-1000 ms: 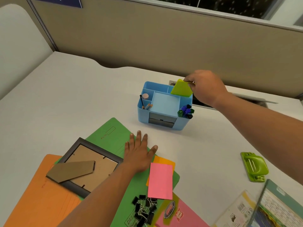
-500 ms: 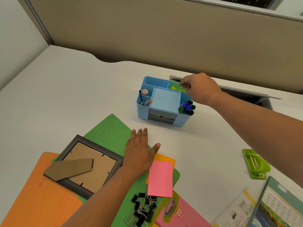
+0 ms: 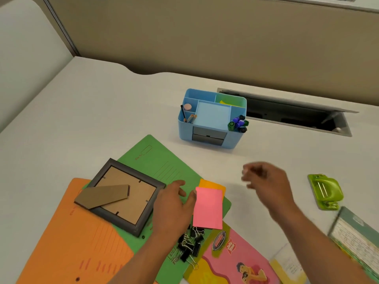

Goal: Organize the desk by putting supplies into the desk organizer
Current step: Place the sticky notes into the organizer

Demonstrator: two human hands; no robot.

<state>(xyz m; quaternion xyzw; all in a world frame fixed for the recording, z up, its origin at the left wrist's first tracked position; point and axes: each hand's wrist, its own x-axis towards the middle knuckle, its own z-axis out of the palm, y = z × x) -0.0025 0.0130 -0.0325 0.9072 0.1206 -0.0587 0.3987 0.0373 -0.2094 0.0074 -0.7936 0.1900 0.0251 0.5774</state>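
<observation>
- Blue desk organizer (image 3: 211, 119): upright on the surface, markers (image 3: 238, 124) front-right, yellow-green pad (image 3: 225, 102) rear-right.
- Your left hand (image 3: 174, 203): fingers spread, resting on green folder (image 3: 164, 167), touching pink notes (image 3: 208, 208).
- Your right hand (image 3: 266, 181): blurred, loosely curled, holding nothing.

A white desk (image 3: 102, 111) with an open cable hatch (image 3: 291, 115) meets a tan cubicle partition (image 3: 205, 37).

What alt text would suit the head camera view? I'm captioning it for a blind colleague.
A person's left hand rests beside a pink sticky-note pad on a green paper folder, while the empty right hand hovers, blurred, above a white desk. Behind stands a blue plastic desk organizer holding pens, markers and a yellow-green pad in its rear compartment.
</observation>
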